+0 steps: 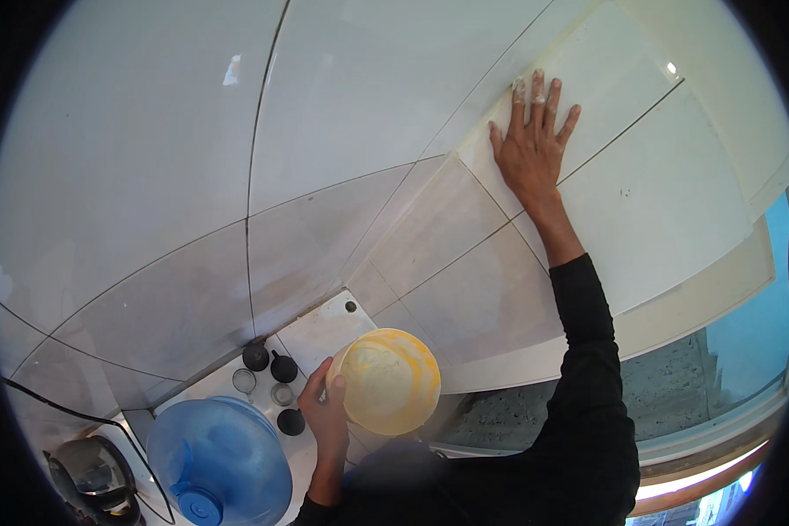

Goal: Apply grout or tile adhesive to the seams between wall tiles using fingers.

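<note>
The left hand grasps a round yellow bowl streaked with pale residue, thumb lapped over its rim; how far the other fingers curl beneath is hidden from this angle. The bowl is held near the body, beside the white counter, probably to keep its creamy white paste level and steady. The right hand grips nothing: its fingers are spread wide and laid against the glossy white wall tiles, tips near the corner joint, white smears on several of them. The large translucent blue plastic water jug and small black-lidded jars sit left of the bowl, apparently just stored there.
</note>
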A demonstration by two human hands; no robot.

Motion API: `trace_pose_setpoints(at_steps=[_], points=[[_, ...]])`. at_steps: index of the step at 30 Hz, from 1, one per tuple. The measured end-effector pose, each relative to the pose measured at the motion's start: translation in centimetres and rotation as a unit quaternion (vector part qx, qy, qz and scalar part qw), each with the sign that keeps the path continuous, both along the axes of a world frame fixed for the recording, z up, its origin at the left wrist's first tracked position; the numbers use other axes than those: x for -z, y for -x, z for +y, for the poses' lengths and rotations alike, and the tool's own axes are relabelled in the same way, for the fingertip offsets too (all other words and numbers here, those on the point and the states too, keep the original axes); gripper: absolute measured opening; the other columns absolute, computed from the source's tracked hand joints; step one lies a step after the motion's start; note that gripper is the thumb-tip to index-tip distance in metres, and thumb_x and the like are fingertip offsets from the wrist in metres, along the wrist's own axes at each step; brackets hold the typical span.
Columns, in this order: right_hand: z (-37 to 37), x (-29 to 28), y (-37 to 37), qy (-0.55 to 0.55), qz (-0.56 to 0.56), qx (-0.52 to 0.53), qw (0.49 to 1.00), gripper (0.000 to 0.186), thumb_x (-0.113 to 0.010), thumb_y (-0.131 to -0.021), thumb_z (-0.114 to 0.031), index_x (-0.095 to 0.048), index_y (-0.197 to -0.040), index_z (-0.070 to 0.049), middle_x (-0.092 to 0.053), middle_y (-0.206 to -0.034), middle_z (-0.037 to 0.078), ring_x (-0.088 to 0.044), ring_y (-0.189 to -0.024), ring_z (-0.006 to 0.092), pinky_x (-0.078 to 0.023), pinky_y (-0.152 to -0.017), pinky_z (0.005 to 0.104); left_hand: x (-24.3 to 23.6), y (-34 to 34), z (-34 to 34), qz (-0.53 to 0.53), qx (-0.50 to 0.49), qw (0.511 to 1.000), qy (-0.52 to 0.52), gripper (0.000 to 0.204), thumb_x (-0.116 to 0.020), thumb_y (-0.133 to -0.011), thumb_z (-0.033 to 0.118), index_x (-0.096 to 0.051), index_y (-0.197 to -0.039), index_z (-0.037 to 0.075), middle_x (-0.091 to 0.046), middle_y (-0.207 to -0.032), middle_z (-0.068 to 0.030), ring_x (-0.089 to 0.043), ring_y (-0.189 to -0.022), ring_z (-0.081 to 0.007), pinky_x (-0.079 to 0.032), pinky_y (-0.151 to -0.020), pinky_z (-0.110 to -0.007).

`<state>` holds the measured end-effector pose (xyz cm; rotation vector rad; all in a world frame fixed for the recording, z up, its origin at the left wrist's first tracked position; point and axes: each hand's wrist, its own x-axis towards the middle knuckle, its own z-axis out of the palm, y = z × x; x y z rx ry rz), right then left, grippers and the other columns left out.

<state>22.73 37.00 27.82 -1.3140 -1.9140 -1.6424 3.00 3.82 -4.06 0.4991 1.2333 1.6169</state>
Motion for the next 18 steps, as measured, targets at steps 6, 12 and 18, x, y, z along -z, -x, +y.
trace_pose_setpoints(at_steps=[6,12,18], points=[[-2.1,3.6,-0.4,0.081,0.005,-0.041,0.996,0.078,-0.074,-0.094,-0.044,-0.049,-0.158,-0.008,-0.028,-0.175,0.021,-0.018,-0.164,0.0411,-0.008,-0.129,0.0686,0.1,0.1,-0.3,0.007,-0.007,1.000,-0.010,0.047,-0.077,-0.097,0.021,-0.069,-0.135,-0.006,-0.074,-0.128,-0.0183,-0.068,-0.121,-0.0253,-0.051,-0.109,-0.040],[-0.8,-2.7,-0.6,-0.013,0.019,-0.041,0.999,0.070,-0.067,-0.099,-0.038,-0.048,-0.158,-0.007,-0.030,-0.174,0.021,-0.020,-0.164,0.0399,-0.009,-0.129,0.0675,-0.1,-0.1,-0.3,0.003,0.002,1.000,-0.001,0.050,-0.078,-0.097,0.024,-0.069,-0.135,-0.006,-0.074,-0.129,-0.0185,-0.068,-0.121,-0.0255,-0.051,-0.108,-0.040],[0.9,-4.1,0.6,-0.042,-0.001,0.008,0.999,0.071,-0.066,-0.099,-0.040,-0.046,-0.159,-0.007,-0.029,-0.174,0.019,-0.018,-0.165,0.0385,-0.005,-0.129,0.0678,0.2,-0.1,-0.2,-0.015,-0.011,1.000,-0.001,0.048,-0.077,-0.097,0.023,-0.069,-0.135,-0.006,-0.074,-0.128,-0.0178,-0.069,-0.119,-0.0253,-0.052,-0.107,-0.040]])
